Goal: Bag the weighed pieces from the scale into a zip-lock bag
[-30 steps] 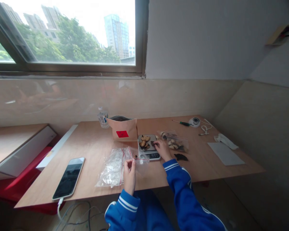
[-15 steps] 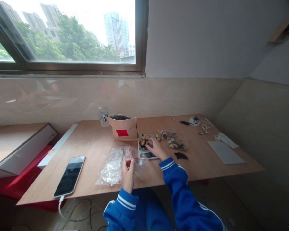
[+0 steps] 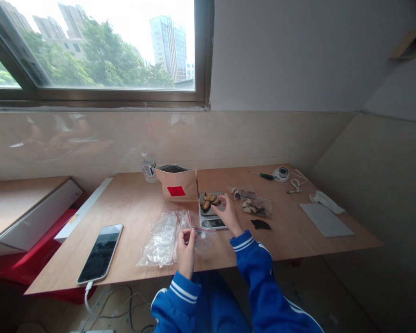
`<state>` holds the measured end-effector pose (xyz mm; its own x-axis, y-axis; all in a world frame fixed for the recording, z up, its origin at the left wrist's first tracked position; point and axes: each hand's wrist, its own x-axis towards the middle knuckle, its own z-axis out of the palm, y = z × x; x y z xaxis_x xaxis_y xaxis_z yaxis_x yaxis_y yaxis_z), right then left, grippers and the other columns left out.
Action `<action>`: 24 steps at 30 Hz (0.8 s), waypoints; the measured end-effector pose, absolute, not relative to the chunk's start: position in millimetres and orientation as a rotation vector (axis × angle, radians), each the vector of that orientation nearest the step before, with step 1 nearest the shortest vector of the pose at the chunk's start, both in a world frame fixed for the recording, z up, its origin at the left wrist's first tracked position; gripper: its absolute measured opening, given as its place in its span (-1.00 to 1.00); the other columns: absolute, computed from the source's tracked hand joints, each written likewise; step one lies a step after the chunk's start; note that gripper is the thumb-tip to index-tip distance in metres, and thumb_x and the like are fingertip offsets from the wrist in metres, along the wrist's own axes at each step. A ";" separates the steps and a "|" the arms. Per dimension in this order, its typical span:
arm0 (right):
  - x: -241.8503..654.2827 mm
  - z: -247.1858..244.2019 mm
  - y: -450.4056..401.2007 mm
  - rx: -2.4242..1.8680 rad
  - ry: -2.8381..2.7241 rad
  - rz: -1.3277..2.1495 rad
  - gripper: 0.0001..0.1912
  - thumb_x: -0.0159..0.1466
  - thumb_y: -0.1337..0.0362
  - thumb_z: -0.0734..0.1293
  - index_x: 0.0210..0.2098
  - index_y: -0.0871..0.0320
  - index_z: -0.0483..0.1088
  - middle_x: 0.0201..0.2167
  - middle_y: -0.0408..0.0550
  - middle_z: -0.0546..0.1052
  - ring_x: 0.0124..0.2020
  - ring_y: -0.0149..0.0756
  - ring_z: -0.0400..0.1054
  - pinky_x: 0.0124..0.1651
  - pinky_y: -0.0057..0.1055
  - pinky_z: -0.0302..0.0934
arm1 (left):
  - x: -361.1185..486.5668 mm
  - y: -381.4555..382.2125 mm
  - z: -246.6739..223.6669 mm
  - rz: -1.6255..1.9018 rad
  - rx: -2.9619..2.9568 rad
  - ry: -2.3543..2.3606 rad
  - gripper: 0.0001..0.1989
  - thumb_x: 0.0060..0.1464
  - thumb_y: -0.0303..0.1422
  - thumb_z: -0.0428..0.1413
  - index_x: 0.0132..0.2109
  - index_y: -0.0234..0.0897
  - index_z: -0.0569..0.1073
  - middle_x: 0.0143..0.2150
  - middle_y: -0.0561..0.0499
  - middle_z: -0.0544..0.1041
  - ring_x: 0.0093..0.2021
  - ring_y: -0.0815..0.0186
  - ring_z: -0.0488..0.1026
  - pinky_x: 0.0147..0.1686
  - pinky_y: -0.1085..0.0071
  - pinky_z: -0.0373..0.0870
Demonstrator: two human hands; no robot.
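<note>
My left hand (image 3: 186, 249) is closed in a pinch at the edge of a clear zip bag (image 3: 204, 241) with a red seal line. Beside it lies a pile of clear zip bags (image 3: 157, 243). My right hand (image 3: 228, 215) hovers at the right side of a small digital scale (image 3: 203, 221), thumb and forefinger apart and curved. Several dried mushroom pieces (image 3: 208, 200) rest on the scale's pan, close to those fingertips. Behind the scale's left side stands an open brown paper pouch (image 3: 187, 187) with a red label; its contents are hidden.
To the right lie filled zip bags (image 3: 263, 207) and a dark flat piece (image 3: 260, 225). Farther off are a screwdriver (image 3: 266, 176), a white dome camera (image 3: 281, 174) and white paper (image 3: 326, 219). A bottle (image 3: 148, 169) stands behind; a phone (image 3: 100, 254) charges at left.
My right hand has drawn back slightly to the right from the mushroom pieces, its thumb and forefinger wider apart. My left hand has shifted a little right, still pinching the zip bag.
</note>
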<state>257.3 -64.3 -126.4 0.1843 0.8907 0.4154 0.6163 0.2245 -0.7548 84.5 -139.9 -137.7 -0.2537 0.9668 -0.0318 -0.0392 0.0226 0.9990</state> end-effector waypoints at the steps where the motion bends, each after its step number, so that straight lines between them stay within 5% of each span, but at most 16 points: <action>1: 257.0 -116.8 -67.3 -1.413 -1.564 0.416 -0.63 0.10 0.21 0.34 -0.10 0.17 0.32 -0.16 0.04 0.44 -0.14 -0.20 0.33 -0.07 -0.26 0.23 | 85.5 -140.1 -137.2 1.389 1.026 1.379 -0.59 -0.11 -0.01 0.13 -0.34 -0.30 0.39 -0.41 0.00 0.44 -0.37 0.31 0.39 -0.32 0.39 0.32; 5: 252.4 -91.2 -70.0 -1.255 -1.838 0.677 -0.76 0.21 0.15 0.25 -0.18 0.11 0.40 -0.17 -0.05 0.46 -0.15 -0.30 0.34 -0.07 -0.35 0.22 | 85.4 -139.2 -139.1 1.405 1.026 1.395 -0.59 -0.09 0.00 0.11 -0.33 -0.30 0.37 -0.40 0.01 0.44 -0.37 0.31 0.38 -0.32 0.39 0.31; 10: 242.5 -108.9 -54.4 -1.433 -1.932 0.384 -0.71 0.22 0.33 0.22 -0.07 0.14 0.36 -0.07 0.05 0.40 -0.01 -0.19 0.24 0.05 -0.23 0.13 | 78.8 -138.5 -144.4 1.439 1.018 1.395 -0.60 -0.08 -0.02 0.11 -0.32 -0.31 0.36 -0.43 0.02 0.43 -0.39 0.32 0.37 -0.36 0.39 0.32; 14: 234.1 -133.3 -48.8 -1.606 -2.059 0.210 -0.65 0.14 0.40 0.28 -0.06 0.13 0.37 -0.08 0.09 0.39 -0.03 -0.07 0.22 -0.04 -0.19 0.16 | 74.9 -140.7 -144.3 1.454 1.000 1.394 -0.62 -0.06 -0.05 0.11 -0.31 -0.30 0.35 -0.45 0.04 0.43 -0.41 0.32 0.40 -0.35 0.38 0.34; 24: 232.9 -110.0 -64.2 -1.466 -1.490 0.193 -0.71 0.20 0.29 0.23 -0.08 0.14 0.37 -0.19 0.06 0.39 -0.11 -0.19 0.28 0.00 -0.25 0.17 | 73.7 -141.3 -143.5 1.472 0.925 1.389 -0.60 -0.10 -0.04 0.13 -0.32 -0.31 0.34 -0.42 0.02 0.44 -0.40 0.29 0.47 -0.38 0.35 0.41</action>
<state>232.9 -64.2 -110.0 0.2293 0.8252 0.5161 0.6661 0.2536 -0.7014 73.7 -141.3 -143.5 -0.3310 0.9422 -0.0528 -0.1072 0.0180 0.9941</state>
